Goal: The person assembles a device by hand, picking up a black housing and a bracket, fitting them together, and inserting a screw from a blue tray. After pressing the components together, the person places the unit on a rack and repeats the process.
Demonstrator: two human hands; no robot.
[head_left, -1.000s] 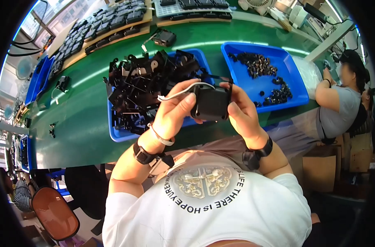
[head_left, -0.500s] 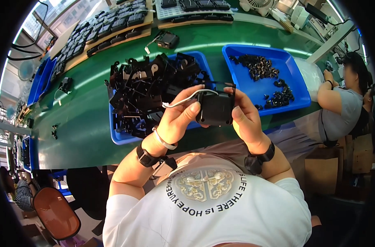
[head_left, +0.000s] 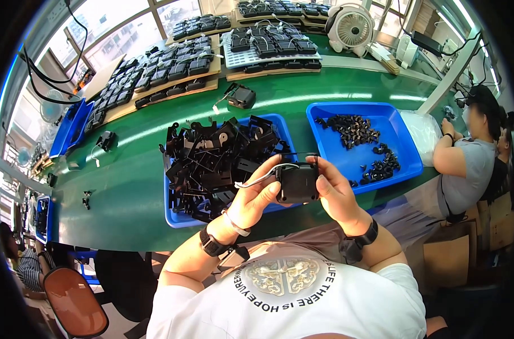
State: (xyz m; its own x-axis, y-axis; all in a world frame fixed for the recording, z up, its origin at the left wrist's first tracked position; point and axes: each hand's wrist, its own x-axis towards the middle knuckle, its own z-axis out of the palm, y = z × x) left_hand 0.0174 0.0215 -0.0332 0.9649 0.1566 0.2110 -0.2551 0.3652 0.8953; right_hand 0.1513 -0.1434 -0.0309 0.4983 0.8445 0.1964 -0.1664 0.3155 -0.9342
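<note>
Between my two hands is a squarish black plastic unit [head_left: 298, 185] with a white cable [head_left: 258, 179] trailing off its left side. A thin black frame edge [head_left: 297, 154] stands along its far side. My left hand [head_left: 252, 202] grips the left side, thumb on the near face and the cable lying over the fingers. Closed on the right side is my right hand [head_left: 340, 203], its thumb at the edge. The fingertips behind the unit are hidden. Just beyond my left hand, black bent brackets [head_left: 209, 164] fill a blue tray [head_left: 168, 210].
A second blue tray [head_left: 331, 155] at the right holds small dark and brass-coloured parts [head_left: 356, 130]. One cabled black unit [head_left: 241, 97] lies farther back on the green table [head_left: 116, 198]. Stacked boards of similar units [head_left: 178, 59] and a fan [head_left: 352, 28] stand behind. A co-worker [head_left: 471, 152] sits at right.
The view has tilted up, so the table and trays appear lower in the picture. Both hands still hold the black unit, which has turned slightly.
</note>
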